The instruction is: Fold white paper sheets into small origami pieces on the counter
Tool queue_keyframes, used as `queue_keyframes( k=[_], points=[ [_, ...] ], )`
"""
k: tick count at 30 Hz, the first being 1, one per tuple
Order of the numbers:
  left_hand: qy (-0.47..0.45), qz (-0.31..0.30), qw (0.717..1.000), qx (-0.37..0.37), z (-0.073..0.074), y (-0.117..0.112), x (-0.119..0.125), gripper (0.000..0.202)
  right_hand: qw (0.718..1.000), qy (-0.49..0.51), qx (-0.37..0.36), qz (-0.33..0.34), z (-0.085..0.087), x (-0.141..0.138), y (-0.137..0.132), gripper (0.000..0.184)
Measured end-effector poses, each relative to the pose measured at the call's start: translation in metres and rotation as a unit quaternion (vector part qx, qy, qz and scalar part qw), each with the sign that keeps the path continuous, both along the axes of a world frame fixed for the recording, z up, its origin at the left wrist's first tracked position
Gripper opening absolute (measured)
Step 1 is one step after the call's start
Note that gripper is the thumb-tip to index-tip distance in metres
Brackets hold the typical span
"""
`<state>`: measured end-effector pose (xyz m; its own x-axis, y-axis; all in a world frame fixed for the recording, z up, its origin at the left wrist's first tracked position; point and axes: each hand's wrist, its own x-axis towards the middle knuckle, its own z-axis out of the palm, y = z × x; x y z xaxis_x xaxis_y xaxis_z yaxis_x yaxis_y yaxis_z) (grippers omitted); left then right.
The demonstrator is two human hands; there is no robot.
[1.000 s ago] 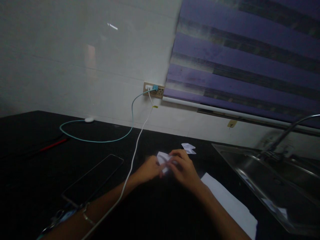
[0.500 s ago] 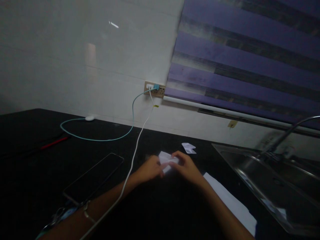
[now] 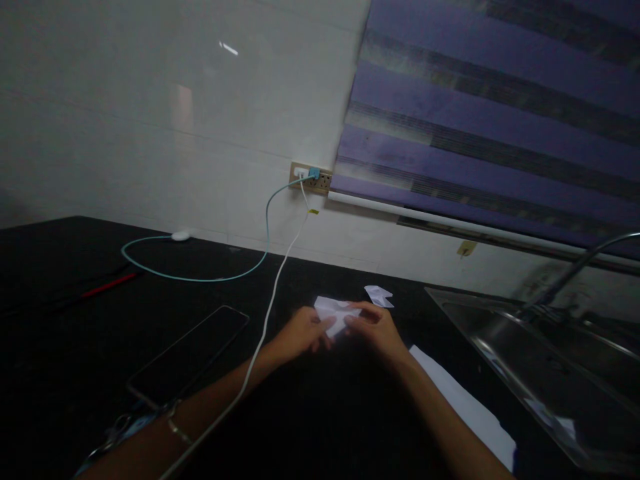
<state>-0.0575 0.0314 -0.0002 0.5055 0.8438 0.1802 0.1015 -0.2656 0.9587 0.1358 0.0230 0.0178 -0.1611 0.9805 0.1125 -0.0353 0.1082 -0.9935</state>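
A small folded white paper [image 3: 332, 311] is held up between my two hands above the dark counter. My left hand [image 3: 306, 331] pinches its left side, thumb on the near face and fingers behind. On the right side, my right hand [image 3: 374, 328] grips it with the thumb in front and the index finger along the top edge. Just beyond my right hand, another folded white paper piece [image 3: 379, 295] lies on the counter. White sheets [image 3: 463, 403] lie by my right forearm, which partly covers them.
A phone [image 3: 189, 357] lies left of my left forearm. The white cable [image 3: 270, 303] runs from the wall socket [image 3: 310, 179] across that forearm. A teal cable [image 3: 200, 279] loops on the counter [image 3: 60, 267]. At the right is a metal sink [image 3: 500, 340] with a faucet [image 3: 565, 275].
My fingers have shifted on the folded paper, and it has tilted so that a broader face shows. My right hand has turned slightly and moved a little to the right.
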Motion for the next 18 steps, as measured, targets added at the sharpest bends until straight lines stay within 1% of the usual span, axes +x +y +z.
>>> queue_keyframes(
  k=[4, 6, 9, 11, 12, 15, 18],
  points=[
    [-0.02, -0.007, 1.0, 0.003, 0.0, 0.0, 0.002, 0.045, 0.999, 0.023, -0.025, -0.008, -0.001, -0.001, 0.0, 0.04],
    [-0.002, 0.003, 1.0, 0.006, -0.002, 0.0, 0.002, 0.046, 0.999, 0.024, -0.032, -0.005, -0.002, 0.0, 0.001, 0.04],
    [0.045, 0.052, 0.998, 0.013, -0.004, 0.0, 0.0, 0.044, 0.999, 0.005, -0.032, -0.001, -0.004, 0.004, 0.003, 0.035],
    [0.033, 0.088, 0.995, 0.037, -0.002, 0.0, -0.002, 0.04, 0.999, -0.015, -0.03, -0.004, -0.005, 0.007, 0.005, 0.033],
    [0.02, 0.096, 0.994, 0.047, -0.001, 0.0, -0.004, 0.041, 0.999, -0.024, -0.028, -0.008, -0.006, 0.008, 0.006, 0.032],
    [0.007, 0.083, 0.995, 0.045, 0.002, 0.001, -0.009, 0.049, 0.999, -0.036, -0.023, -0.02, -0.007, 0.01, 0.008, 0.032],
    [0.016, 0.053, 0.998, 0.039, 0.0, 0.004, -0.012, 0.043, 0.999, -0.031, -0.01, -0.014, -0.009, 0.01, 0.009, 0.031]
  ],
)
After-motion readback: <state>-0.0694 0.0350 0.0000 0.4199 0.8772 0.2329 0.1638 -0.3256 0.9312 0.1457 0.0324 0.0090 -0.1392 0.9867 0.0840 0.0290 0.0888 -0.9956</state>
